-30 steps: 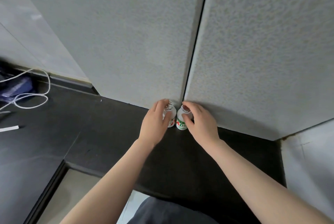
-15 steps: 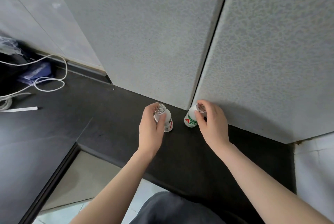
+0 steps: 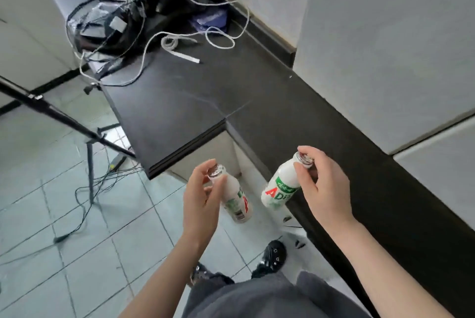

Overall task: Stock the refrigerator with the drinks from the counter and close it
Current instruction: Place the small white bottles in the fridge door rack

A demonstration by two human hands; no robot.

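I hold two small white drink bottles with red and green labels and foil caps. My left hand (image 3: 199, 198) grips the neck of one bottle (image 3: 235, 199), which hangs over the tiled floor. My right hand (image 3: 325, 189) pinches the neck of the other bottle (image 3: 279, 190), tilted beside the edge of the black counter (image 3: 205, 96). Both bottles are lifted off the counter. No refrigerator shows in this view.
A tangle of white and black cables (image 3: 164, 40), plastic bags and dark gear lies at the counter's far end. A black tripod (image 3: 77, 125) and loose wires stand on the floor at left. Grey textured wall panels (image 3: 385, 35) rise behind the counter. My shoes (image 3: 272, 258) are below.
Both hands have lifted the bottles off the counter and drawn them back over the floor. My view has swung left and down, away from the wall.
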